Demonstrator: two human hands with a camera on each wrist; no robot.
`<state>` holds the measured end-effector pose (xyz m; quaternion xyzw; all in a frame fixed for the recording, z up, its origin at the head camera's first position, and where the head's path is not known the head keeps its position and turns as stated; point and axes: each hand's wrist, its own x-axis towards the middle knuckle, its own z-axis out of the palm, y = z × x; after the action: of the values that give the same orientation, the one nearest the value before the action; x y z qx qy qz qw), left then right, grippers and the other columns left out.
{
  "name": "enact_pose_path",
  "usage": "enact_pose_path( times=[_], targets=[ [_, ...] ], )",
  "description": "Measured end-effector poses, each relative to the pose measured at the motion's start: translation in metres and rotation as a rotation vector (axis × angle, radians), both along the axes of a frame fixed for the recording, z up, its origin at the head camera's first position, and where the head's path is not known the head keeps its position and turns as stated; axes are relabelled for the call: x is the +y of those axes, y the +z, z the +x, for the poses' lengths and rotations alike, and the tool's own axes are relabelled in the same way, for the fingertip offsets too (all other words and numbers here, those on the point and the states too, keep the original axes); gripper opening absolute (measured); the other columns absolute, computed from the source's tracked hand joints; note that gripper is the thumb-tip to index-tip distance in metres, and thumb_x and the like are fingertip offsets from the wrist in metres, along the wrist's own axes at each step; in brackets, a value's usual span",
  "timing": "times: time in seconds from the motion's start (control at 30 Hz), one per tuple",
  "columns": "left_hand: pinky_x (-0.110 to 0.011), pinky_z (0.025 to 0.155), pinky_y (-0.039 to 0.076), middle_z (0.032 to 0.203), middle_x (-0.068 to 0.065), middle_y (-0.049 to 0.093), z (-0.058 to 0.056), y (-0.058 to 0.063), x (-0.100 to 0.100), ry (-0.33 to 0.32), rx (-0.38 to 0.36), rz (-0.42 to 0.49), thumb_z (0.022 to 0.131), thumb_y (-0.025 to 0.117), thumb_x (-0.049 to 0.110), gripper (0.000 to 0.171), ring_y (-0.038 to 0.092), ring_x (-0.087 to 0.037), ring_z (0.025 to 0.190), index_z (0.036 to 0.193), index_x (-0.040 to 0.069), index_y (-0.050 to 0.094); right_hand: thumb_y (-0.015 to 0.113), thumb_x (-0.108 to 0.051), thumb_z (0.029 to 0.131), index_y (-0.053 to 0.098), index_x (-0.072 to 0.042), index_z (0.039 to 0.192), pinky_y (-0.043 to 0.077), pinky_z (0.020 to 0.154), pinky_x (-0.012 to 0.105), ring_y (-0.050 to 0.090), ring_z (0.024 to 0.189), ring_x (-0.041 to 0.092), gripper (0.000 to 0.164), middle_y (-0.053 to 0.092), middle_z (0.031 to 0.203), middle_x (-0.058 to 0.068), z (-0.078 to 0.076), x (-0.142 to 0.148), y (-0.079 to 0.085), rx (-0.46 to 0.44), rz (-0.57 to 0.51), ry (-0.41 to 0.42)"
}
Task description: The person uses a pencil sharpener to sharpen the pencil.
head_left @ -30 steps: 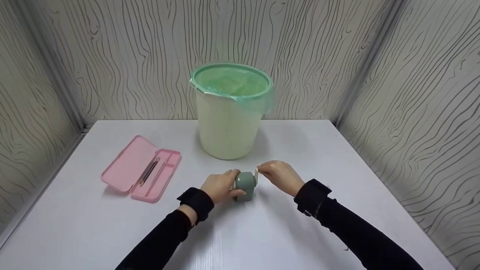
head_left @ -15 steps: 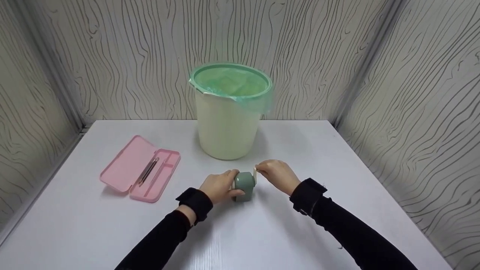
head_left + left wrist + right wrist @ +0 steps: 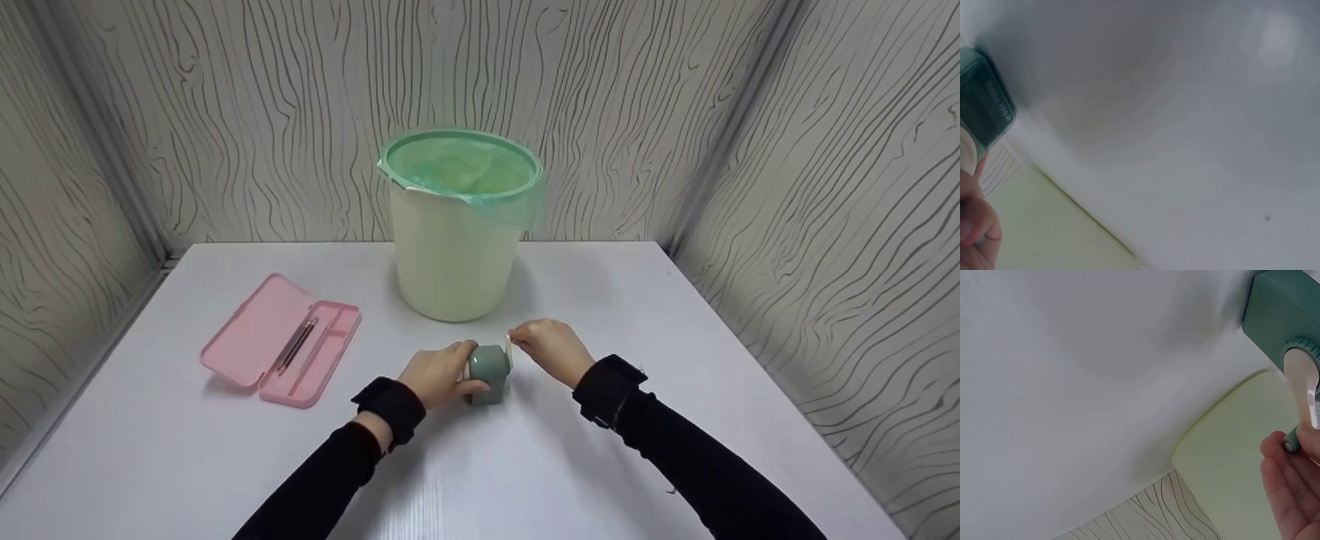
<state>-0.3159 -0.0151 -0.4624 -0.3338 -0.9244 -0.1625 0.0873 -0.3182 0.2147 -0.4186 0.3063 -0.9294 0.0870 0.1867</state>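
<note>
Set against the head view of one second ago, little is different: the right hand [image 3: 553, 351] and its black wristband [image 3: 607, 391] have drifted slightly toward 9 o'clock, the band more clearly than the fingertips. The left hand [image 3: 435, 376], the green device [image 3: 488, 366] and the pink case [image 3: 251, 330] keep practically the same places, and the crank [image 3: 508, 354] shows close to 12 o'clock at both moments.

The device sits on the white table [image 3: 480, 469], just below the middle of the head view, toward 6 o'clock. Its crank side faces 3 o'clock and its opposite end points to 9 o'clock, into the left palm. The crank's long axis runs from the hub up toward 12 o'clock. The body's visible part looks taller than wide, but the hand covers the rest, so its longest axis cannot be told.

The left hand is clamped round the body, fingers over the top and thumb along the near side. The right hand, at about 2 to 3 o'clock of the device, pinches the crank's small green knob [image 3: 1291, 441] between thumb and fingers.

From the device, the lined bin [image 3: 454, 262] stands at 11 o'clock, and the pink case lies open near 9 o'clock with pencils [image 3: 298, 346] in it.
</note>
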Motion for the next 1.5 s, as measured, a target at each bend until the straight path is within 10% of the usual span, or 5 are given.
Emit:
enact_pose_path(
  times=[0.23, 0.5, 1.5],
  targets=[
    [-0.039, 0.072, 0.058, 0.108, -0.010, 0.073, 0.001, 0.000, -0.001, 0.017, -0.012, 0.008, 0.091, 0.070, 0.053, 0.062, 0.071, -0.023, 0.083, 0.130, 0.008, 0.055, 0.071, -0.007, 0.094, 0.077, -0.007, 0.087, 0.058, 0.069, 0.035, 0.071, 0.072, 0.018, 0.009, 0.077, 0.080, 0.003, -0.005, -0.002, 0.000, -0.007, 0.009, -0.007],
    [-0.039, 0.074, 0.059, 0.111, -0.010, 0.073, 0.002, 0.002, 0.001, 0.015, -0.038, -0.003, 0.093, 0.070, 0.052, 0.061, 0.071, -0.023, 0.086, 0.132, 0.008, 0.054, 0.070, -0.007, 0.094, 0.060, -0.009, 0.071, 0.039, 0.062, 0.025, 0.036, 0.063, 0.007, 0.026, 0.055, 0.066, -0.003, -0.010, -0.003, -0.004, -0.058, 0.031, -0.029],
    [-0.038, 0.076, 0.060, 0.113, -0.011, 0.072, 0.004, -0.002, -0.001, -0.010, -0.004, 0.035, 0.092, 0.070, 0.051, 0.062, 0.072, -0.023, 0.088, 0.132, 0.006, 0.053, 0.073, 0.003, 0.087, 0.078, -0.002, 0.081, 0.056, 0.069, 0.036, 0.072, 0.073, 0.022, 0.009, 0.078, 0.080, 0.008, -0.007, 0.001, -0.040, -0.225, 0.017, -0.033]
  ],
)
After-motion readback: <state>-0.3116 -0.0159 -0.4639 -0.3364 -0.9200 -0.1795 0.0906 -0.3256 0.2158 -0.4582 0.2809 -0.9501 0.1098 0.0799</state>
